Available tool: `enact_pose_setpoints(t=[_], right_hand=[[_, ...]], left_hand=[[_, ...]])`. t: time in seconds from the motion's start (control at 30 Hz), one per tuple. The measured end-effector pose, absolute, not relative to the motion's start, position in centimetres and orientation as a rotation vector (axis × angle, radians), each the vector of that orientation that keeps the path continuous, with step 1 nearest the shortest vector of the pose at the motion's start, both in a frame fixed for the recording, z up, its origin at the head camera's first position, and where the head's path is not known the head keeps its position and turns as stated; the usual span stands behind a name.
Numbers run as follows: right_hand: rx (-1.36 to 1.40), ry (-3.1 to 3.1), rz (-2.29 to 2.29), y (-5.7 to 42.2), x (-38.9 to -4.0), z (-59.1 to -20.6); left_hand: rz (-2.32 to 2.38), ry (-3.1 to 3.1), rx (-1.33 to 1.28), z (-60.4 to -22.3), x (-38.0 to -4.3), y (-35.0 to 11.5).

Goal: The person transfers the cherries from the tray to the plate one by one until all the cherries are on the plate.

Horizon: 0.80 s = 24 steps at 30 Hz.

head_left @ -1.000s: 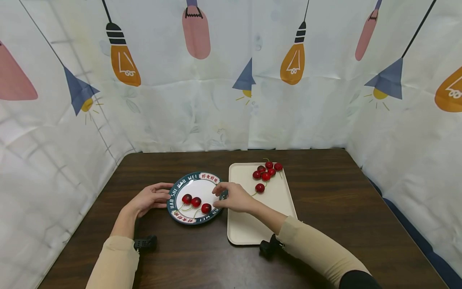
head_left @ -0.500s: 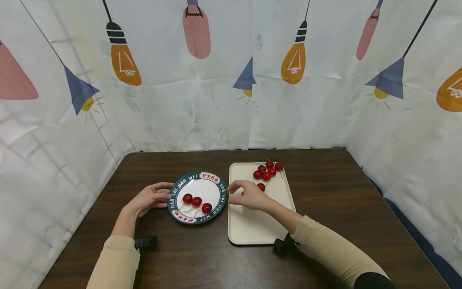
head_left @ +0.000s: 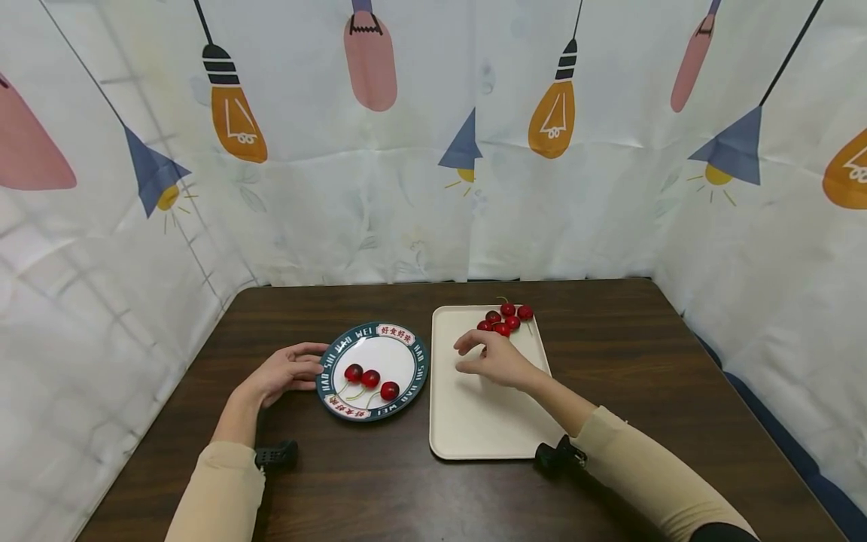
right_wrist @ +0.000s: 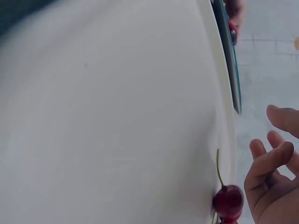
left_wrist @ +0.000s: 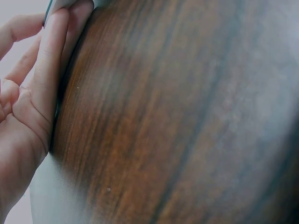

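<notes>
My left hand rests at the left rim of a round plate with a dark teal patterned border, its fingertips touching the edge. In the left wrist view, the extended fingers meet the plate's rim. Three red cherries with stems lie on the plate, one cherry a little apart on the right. My right hand hovers above a cream rectangular tray, thumb and fingers apart, holding nothing. Just beyond it, several cherries cluster at the tray's far right corner. A stemmed cherry shows beside this hand in the right wrist view.
The plate and tray stand side by side on a dark brown wooden table. A white curtain printed with lamps hangs behind and at both sides. Black cameras are strapped at both wrists.
My right hand has moved from the plate's right side rightward over the tray, toward the cherries, and now covers the nearest one. My left hand stays at the plate's rim.
</notes>
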State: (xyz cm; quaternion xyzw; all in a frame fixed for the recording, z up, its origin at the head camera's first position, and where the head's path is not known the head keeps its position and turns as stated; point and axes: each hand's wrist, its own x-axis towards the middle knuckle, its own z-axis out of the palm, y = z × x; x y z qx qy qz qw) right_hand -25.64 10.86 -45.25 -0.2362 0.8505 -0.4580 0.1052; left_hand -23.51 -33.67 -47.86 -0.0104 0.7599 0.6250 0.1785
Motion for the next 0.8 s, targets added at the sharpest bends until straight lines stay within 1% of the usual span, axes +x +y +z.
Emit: enact_pose_setpoints(t=[0.4, 0.8], right_hand=[[-0.7, 2.493, -1.431, 13.9, -26.6, -45.3], [-0.586, 2.577, -1.334, 15.5, -26.9, -45.2]], left_hand=[[1.771, 2.152, -0.035, -48.1, -23.3, -33.6], [1.769, 2.157, -0.056, -47.9, -23.5, -33.6]])
